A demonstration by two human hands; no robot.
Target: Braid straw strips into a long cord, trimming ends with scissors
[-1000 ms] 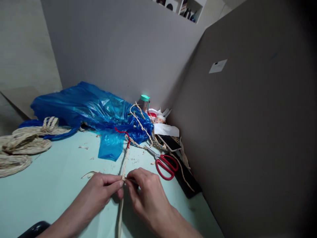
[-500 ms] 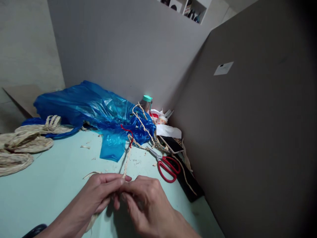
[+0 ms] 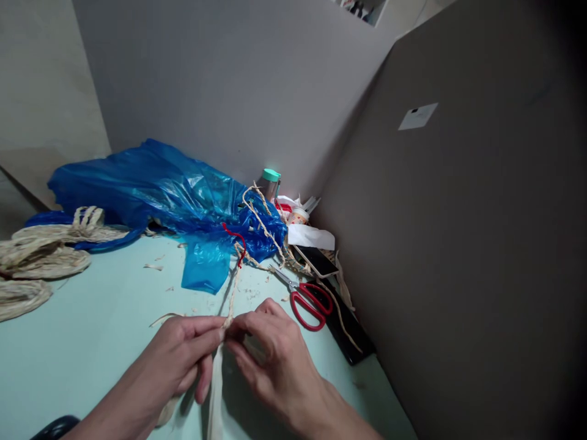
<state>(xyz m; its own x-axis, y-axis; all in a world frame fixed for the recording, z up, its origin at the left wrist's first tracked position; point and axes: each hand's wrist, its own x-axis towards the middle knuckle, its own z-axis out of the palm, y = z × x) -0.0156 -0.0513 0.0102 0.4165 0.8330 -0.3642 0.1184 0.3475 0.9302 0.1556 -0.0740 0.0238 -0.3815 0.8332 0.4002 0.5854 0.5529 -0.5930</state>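
Observation:
A pale twisted fibre cord [image 3: 233, 294] runs from a red string [image 3: 242, 247] down to my two hands at the lower middle. My left hand [image 3: 189, 349] pinches the cord at its near end between thumb and fingers. Close against it, my right hand [image 3: 274, 351] has its thumb and forefinger closed at the same spot; the fibre between them is mostly hidden. A flat pale fibre strand [image 3: 216, 391] hangs from the pinch toward the bottom edge. Another bit of fibre shows below my left palm.
Red-handled scissors [image 3: 306, 300] lie right of the cord, beside a black flat object [image 3: 348, 330]. A blue plastic bag [image 3: 147, 183] lies behind, with a bundle of fibre [image 3: 50, 250] at left. A bottle [image 3: 269, 182] stands by the grey partition [image 3: 220, 79].
My right hand has shifted slightly and its fingers have lifted. A flat strand now hangs in sight below the pinch. The whole view has tilted a little.

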